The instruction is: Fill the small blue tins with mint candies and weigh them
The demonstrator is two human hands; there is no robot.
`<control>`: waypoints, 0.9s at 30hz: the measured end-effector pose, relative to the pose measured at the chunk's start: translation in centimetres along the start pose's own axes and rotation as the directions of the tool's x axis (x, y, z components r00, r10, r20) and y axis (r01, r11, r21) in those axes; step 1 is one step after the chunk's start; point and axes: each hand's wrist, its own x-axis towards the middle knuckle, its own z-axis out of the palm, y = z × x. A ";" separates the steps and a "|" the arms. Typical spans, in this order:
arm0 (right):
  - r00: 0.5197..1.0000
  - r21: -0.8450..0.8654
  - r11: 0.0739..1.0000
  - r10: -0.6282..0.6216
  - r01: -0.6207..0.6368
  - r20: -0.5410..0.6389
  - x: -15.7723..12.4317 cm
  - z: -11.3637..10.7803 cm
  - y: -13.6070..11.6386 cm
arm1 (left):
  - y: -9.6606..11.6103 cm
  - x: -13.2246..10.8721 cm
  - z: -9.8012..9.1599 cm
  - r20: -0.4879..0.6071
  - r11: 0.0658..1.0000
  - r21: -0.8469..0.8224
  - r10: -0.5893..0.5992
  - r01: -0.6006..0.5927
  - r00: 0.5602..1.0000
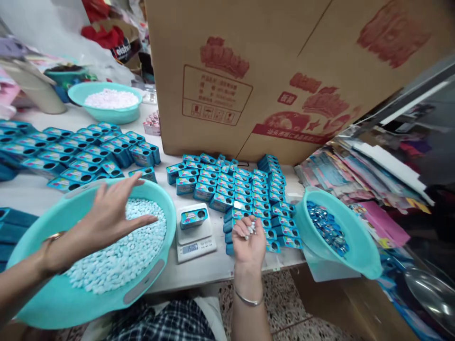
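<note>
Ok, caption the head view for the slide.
Left hand hovers over a teal basin of pale tablets; right hand cups a few beside a scale bearing a small tin.

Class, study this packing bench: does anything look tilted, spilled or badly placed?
Two things stand out. The right-hand basin of blue lids tilts and hangs past the table edge. The big basin of pale tablets also juts over the near edge. No tablets look spilled; the tin on the scale sits square.

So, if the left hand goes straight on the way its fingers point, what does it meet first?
Probably the far rim of the turquoise basin, since the left hand points right across the pale tablets. Beyond it stands the scale; the hand's height is unclear.
</note>
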 end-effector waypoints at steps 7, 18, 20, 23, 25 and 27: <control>0.999 -0.136 0.990 0.029 -0.027 0.019 1.7 1.5 2.0 | -2.8 -6.2 0.0 0.076 0.927 -0.182 -0.320 0.329 0.944; 1.000 -0.279 0.960 0.000 -0.002 -0.008 3.3 4.2 5.2 | 0.3 -4.7 2.7 0.122 0.982 -0.189 0.053 -0.029 0.991; 0.999 -0.299 0.954 -0.039 0.036 -0.004 3.4 4.7 6.1 | 1.8 -3.1 3.3 0.154 0.972 -0.195 0.160 -0.129 0.975; 0.993 -0.348 0.931 -0.115 0.107 -0.001 3.5 5.4 7.5 | 4.6 -0.1 4.6 0.200 0.947 -0.234 0.268 -0.220 0.942; 0.987 -0.405 0.903 -0.158 0.146 0.005 3.5 5.6 8.3 | 6.3 1.7 6.0 0.215 0.938 -0.255 0.291 -0.234 0.932; 0.982 -0.449 0.876 -0.189 0.176 0.018 3.6 5.6 8.9 | 7.5 3.0 7.6 0.223 0.939 -0.268 0.277 -0.214 0.935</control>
